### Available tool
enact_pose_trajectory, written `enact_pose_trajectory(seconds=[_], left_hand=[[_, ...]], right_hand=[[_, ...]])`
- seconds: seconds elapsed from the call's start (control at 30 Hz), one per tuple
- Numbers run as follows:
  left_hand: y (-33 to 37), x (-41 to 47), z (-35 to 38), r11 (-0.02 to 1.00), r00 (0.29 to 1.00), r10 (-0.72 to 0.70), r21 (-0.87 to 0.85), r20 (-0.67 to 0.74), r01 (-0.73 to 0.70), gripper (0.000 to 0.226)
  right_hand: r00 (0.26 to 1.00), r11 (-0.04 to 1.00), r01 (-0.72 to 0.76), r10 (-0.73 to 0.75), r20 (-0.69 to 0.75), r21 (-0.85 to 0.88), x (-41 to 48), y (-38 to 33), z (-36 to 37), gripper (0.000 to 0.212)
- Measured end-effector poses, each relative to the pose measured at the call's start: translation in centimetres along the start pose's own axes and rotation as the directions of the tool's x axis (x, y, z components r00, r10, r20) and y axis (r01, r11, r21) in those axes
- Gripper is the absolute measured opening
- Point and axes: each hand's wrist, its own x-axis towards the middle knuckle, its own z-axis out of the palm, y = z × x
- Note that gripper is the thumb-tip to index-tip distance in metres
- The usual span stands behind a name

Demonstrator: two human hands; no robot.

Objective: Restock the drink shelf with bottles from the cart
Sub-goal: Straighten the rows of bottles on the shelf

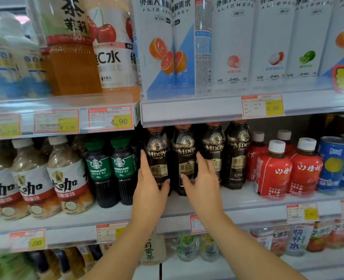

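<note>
Both hands are up at the middle shelf (pixel 248 197), right by the dark MDOY coffee bottles. The left hand (pixel 149 178) is open and flat against the side of the first coffee bottle (pixel 157 158), with its thumb across the front. The right hand (pixel 202 178) is open too, fingers resting on the second coffee bottle (pixel 184 158). Neither hand has closed around a bottle. I think the person is nudging these two bottles into a neat row with labels facing out. Green Starbucks Americano bottles (pixel 110 168) stand just to the left, and red bottles with white caps (pixel 274 168) to the right. Tall white Alienergy bottles (pixel 233 43) fill the shelf above. Yellow price tags (pixel 110 119) sit on the shelf edges. No cart can be seen.
</note>
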Motion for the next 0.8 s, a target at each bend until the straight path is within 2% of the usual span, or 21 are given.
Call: enact_pose_trajectory(seconds=[0.17,0.4,0.57,0.63,0.7,0.8], left_hand=[[-0.3,0.3,-0.4,1.000,0.999,-0.028,0.001,0.043,0.028,0.094],[-0.6,0.5,-0.6,1.000,0.998,-0.012,-0.007,0.064,0.012,0.095],[-0.8,0.5,-0.7,0.999,0.998,0.009,-0.033,0.066,-0.007,0.094],[-0.8,0.3,-0.8,0.999,0.998,0.020,-0.037,0.058,-0.018,0.093],[-0.6,0.0,-0.8,0.997,0.997,0.081,0.000,0.014,-0.081,0.091],[-0.2,-0.5,-0.1,0.958,0.966,0.248,0.168,-0.069,-0.234,0.086]], right_hand=[[0.999,1.000,-0.020,0.019,-0.025,-0.009,-0.6,-0.5,0.5,0.064],[0.994,0.993,-0.082,0.088,-0.071,0.086,-0.4,-0.3,1.4,0.069],[0.993,0.988,-0.076,0.087,-0.080,0.136,-0.6,-0.6,1.2,0.071],[0.993,0.986,-0.027,0.045,-0.110,0.167,-0.9,-0.5,0.3,0.065],[0.977,0.987,0.025,0.009,-0.213,0.161,-1.1,0.2,-1.1,0.054],[0.960,0.994,-0.045,0.072,-0.270,0.104,-0.7,1.6,-2.6,0.051]])
